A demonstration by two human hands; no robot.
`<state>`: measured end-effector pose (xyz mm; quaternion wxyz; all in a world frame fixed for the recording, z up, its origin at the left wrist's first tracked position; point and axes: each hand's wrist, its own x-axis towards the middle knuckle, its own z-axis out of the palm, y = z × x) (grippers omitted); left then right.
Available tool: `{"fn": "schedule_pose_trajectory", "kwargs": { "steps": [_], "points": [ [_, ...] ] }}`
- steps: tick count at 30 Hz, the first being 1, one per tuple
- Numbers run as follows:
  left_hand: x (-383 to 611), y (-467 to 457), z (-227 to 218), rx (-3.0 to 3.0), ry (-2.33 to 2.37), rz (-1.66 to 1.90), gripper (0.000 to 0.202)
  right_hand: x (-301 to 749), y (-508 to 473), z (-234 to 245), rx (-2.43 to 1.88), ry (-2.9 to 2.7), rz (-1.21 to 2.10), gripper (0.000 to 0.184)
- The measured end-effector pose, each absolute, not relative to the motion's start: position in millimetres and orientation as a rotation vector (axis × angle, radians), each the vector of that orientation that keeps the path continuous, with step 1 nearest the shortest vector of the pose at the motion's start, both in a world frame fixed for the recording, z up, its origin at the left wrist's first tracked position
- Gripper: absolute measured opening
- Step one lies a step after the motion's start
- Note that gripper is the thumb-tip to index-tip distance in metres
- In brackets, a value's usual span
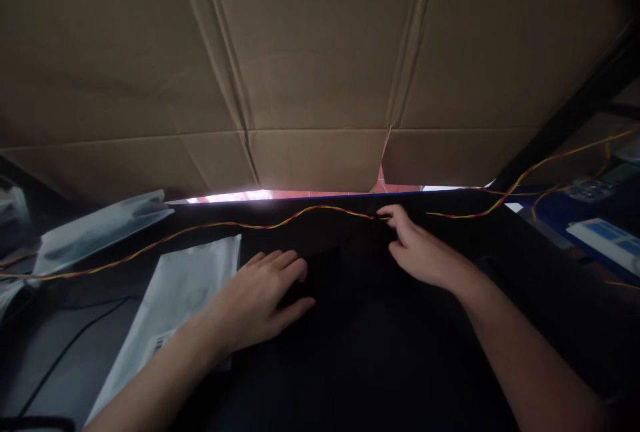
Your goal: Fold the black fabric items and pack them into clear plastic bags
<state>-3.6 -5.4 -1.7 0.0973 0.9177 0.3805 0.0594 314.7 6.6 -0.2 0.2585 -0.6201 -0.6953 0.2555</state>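
A twisted red-and-yellow wire (320, 207) runs across the back of a black surface (320, 365), from the left side to the far right. My right hand (417, 249) reaches to this wire; its fingertips touch it, and the thumb stands apart below them. Part of the wire is hidden behind that hand. Left of centre, my left hand (265, 295) hovers over or rests on the surface, its fingers loosely bent and the thumb spread, holding nothing. Beneath my left wrist lies a flat, pale plastic packet (185, 279) with a barcode label (159, 344).
A large cardboard sheet (315, 59) stands behind the surface, with a bright gap under it. Another plastic packet (105, 229) lies at back left, near a thin black cable (75, 339). On the right are a dark frame bar (560, 105) and a blue-and-white box (605, 242).
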Motion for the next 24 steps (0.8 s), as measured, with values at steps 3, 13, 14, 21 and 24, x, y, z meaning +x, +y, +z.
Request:
{"fn": "schedule_pose_trajectory", "kwargs": {
  "steps": [3, 13, 14, 21, 24],
  "points": [
    [-14, 1, 2, 2.699, 1.159, 0.151, 0.023, 319, 9, 2, -1.722, -1.886, 0.144, 0.045],
    [-61, 11, 20, 2.422, 1.331, -0.124, 0.041, 318, -2, 13, -1.712, -2.224, 0.545, 0.023],
    [-65, 12, 21, 2.385, 1.360, -0.156, 0.041, 330, -3, 14, -1.813, -2.216, 0.540, 0.023],
    [-67, 18, 27, 2.413, 1.297, -0.074, 0.037, 324, -16, 25, -1.732, -2.290, 0.123, 0.036],
    [-65, 18, 24, 2.295, 1.253, -0.103, 0.028, 291, -16, 25, -1.400, -2.414, 0.416, 0.033]
  ]
}}
